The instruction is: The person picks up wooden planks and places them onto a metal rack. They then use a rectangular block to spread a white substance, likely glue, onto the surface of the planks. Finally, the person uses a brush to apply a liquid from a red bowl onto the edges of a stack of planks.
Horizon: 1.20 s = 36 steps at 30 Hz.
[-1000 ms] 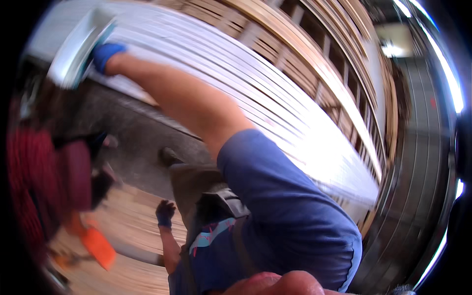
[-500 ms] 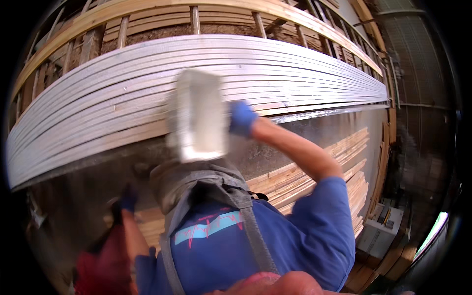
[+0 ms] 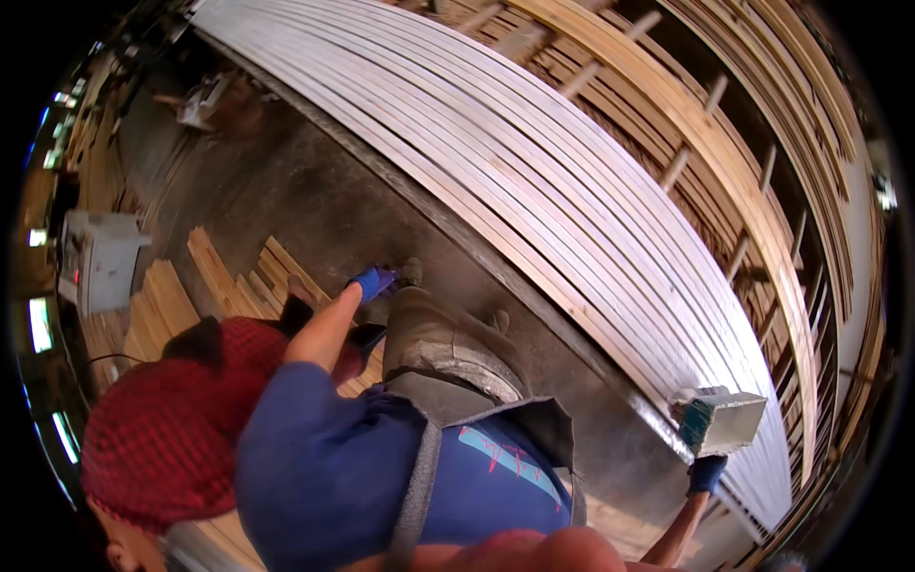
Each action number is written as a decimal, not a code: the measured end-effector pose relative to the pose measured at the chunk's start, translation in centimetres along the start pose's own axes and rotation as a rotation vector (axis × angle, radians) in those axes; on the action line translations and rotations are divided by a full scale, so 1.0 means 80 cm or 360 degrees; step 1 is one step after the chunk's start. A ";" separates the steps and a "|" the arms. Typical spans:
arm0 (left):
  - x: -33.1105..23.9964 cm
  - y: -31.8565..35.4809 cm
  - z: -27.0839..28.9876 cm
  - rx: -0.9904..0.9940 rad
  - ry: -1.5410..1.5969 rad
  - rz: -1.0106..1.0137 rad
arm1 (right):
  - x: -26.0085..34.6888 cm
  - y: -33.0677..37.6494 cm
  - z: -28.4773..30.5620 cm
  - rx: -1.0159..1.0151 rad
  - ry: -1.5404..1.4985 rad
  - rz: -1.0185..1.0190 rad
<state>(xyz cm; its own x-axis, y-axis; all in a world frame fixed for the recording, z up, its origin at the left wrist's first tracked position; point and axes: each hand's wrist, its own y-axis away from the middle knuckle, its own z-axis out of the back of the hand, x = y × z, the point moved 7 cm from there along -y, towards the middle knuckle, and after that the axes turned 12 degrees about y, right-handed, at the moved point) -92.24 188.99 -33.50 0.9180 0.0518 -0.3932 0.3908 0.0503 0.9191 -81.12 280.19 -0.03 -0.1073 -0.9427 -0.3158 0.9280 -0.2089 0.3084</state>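
Observation:
My right hand [image 3: 707,474], in a dark blue glove, holds an open box-shaped container [image 3: 730,424], whitish with a smeared teal side. It is over the right end of a long row of white-coated boards [image 3: 534,181] lying side by side; whether it touches them I cannot tell. My left hand [image 3: 372,282], also blue-gloved, hangs out to the left beside my trouser leg, above the floor. Its fingers look loosely stretched and nothing shows in them.
Close on my left another person in a red checked garment [image 3: 181,419] bends over bare wooden boards [image 3: 214,272]. A grey-white box [image 3: 103,259] stands farther left. Beyond the white boards lies a timber rack [image 3: 648,71]. My boot [image 3: 410,272] is on the dusty concrete floor [image 3: 315,181].
The view has swung round, and the white boards now slant down to the right. My right hand has carried the container toward their right end. More of the other person shows.

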 end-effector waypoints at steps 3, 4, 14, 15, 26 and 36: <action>0.001 -0.027 0.039 -0.0133 -0.0014 -0.0085 | 0.113 -0.094 -0.004 -0.0299 -0.0597 0.0014; 0.012 -0.025 0.058 -0.0148 -0.0029 -0.0102 | 0.197 -0.139 0.019 -0.0181 -0.0825 0.0149; 0.092 0.010 0.274 -0.0222 0.1132 -0.0188 | 0.956 -0.332 0.438 -0.0631 -0.0302 0.1133; 0.094 0.040 0.316 -0.0284 0.1206 -0.0185 | 1.031 -0.337 0.481 -0.0639 -0.0226 0.1171; 0.097 0.019 0.429 -0.0262 0.1361 0.0113 | 1.469 -0.388 0.639 -0.0912 -0.0463 0.1434; 0.002 -0.074 0.470 0.0032 0.0718 0.0127 | 0.939 -0.308 0.424 -0.0308 0.0070 0.0813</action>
<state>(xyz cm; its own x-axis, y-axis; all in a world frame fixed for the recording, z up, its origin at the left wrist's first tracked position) -91.89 151.16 -38.07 0.8260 0.4841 -0.2888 0.3251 0.0093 0.9456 -124.18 205.67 -0.95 0.3856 -0.8990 -0.2076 0.9072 0.3285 0.2628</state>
